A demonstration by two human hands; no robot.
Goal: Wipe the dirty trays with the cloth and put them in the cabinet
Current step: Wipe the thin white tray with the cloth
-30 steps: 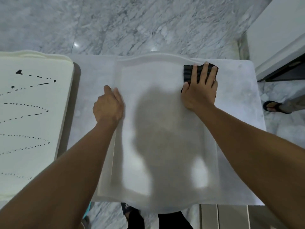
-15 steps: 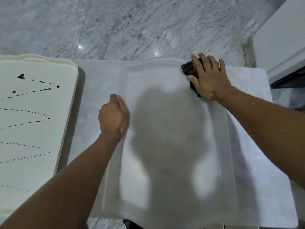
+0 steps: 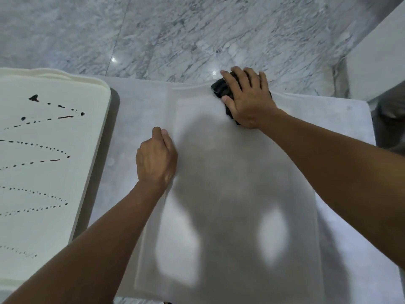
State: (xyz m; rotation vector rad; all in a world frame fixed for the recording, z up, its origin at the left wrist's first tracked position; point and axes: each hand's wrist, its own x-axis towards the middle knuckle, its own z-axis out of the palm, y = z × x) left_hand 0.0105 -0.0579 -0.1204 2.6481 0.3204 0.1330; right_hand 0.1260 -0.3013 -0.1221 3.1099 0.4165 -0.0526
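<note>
On the tabletop [image 3: 135, 99], at the far right corner of the translucent tray [image 3: 219, 194], pressing the black cloth [image 3: 220, 88] under the right grip [image 3: 249, 99], fingers spread flat, left grip [image 3: 156, 159] curled onto that tray's left rim; probably near done here, spotted cream tray [image 3: 54, 231] unwiped, cabinet stowing yet to come.

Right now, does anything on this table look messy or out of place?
Yes. The cream plastic tray on the left carries rows of dark drips and dots. The frosted white tray under the black cloth and right hand shows no marks.
</note>
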